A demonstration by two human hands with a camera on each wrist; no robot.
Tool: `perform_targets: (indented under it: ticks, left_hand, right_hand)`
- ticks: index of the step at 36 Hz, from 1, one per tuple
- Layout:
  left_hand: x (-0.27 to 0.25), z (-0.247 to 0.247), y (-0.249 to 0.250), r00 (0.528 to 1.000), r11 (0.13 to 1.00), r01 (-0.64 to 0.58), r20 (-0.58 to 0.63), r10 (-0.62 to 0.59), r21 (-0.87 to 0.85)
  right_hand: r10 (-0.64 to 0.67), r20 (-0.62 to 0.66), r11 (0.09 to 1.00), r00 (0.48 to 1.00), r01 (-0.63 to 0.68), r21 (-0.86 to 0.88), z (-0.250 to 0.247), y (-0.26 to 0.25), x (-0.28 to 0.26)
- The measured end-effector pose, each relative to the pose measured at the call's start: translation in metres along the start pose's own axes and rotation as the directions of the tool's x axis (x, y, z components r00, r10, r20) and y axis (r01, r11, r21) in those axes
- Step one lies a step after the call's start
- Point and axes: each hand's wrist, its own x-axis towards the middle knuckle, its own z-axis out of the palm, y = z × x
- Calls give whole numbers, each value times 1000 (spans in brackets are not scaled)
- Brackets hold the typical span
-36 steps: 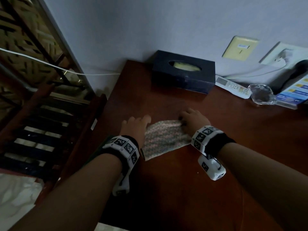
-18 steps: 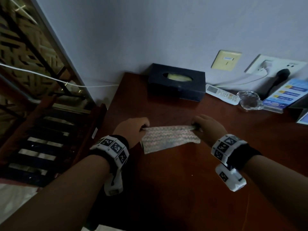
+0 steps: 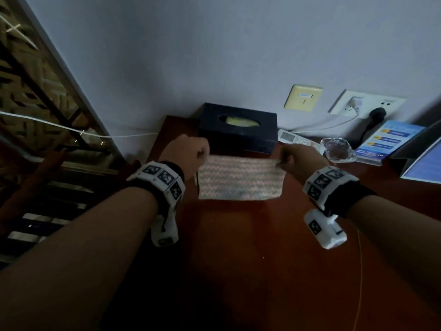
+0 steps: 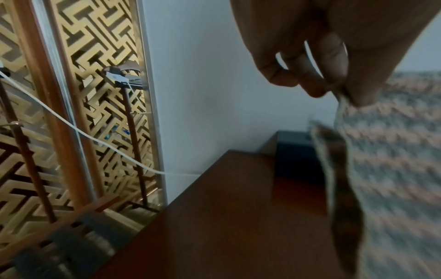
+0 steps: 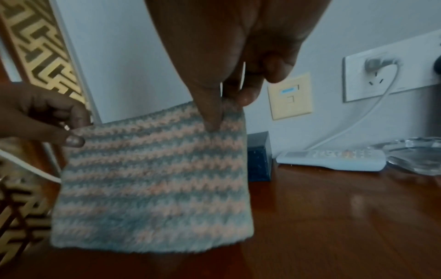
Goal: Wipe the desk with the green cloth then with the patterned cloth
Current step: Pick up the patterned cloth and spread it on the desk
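Both forearms are seen bare, with no sleeves. A black band is worn round the left wrist (image 3: 164, 185), and over it a white segmented bracelet printed with square black-and-white coded markers is fitted. Below that wrist a white camera housing (image 3: 164, 231) is hung, marked with a further coded square. The right wrist (image 3: 334, 187) is fitted likewise: a black band, a white bracelet of marker panels, and a white rounded camera unit (image 3: 325, 231) beneath it bearing one marker. A small ring is seen on a finger of the left hand (image 5: 47, 120).
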Motion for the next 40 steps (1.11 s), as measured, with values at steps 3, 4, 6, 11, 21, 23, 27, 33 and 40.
perform_targets:
  ticks: [3, 4, 6, 11, 21, 23, 27, 33, 40]
  left_hand:
    - [12, -16, 11, 991, 997, -41, -131, 33, -61]
    - [15, -21, 15, 984, 997, -54, -175, 44, -49]
    - [19, -29, 23, 968, 997, -75, -242, 69, -14]
    - [16, -30, 30, 954, 994, -108, -280, 104, 0]
    - [-39, 43, -1, 997, 997, -81, 1, 81, 11]
    - [-52, 58, -7, 996, 1000, -25, 83, 25, -6]
    - [-74, 81, -20, 953, 999, 44, 298, -47, 14]
    - [-85, 84, -35, 924, 992, 36, 375, -81, 124]
    - [-83, 81, -59, 904, 917, 203, 295, -310, 343]
  right_hand:
    - [84, -169, 996, 982, -75, 56, -18, -2, 2]
    - [98, -220, 994, 971, -87, 61, -23, -3, 2]
    - [97, -297, 995, 950, -82, 63, -30, -5, 0]
    - [77, -342, 995, 936, -52, 79, -36, -4, -10]
    - [-55, -133, 998, 990, 49, -45, 26, 22, -57]
    - [-135, -46, 989, 990, 132, -70, 42, 26, -67]
    - [-172, 212, 963, 962, 209, -171, 67, 28, -85]
    - [-92, 411, 981, 907, 153, -117, 77, 28, -86]
    - [-87, 208, 994, 974, 98, -42, 89, 10, -57]
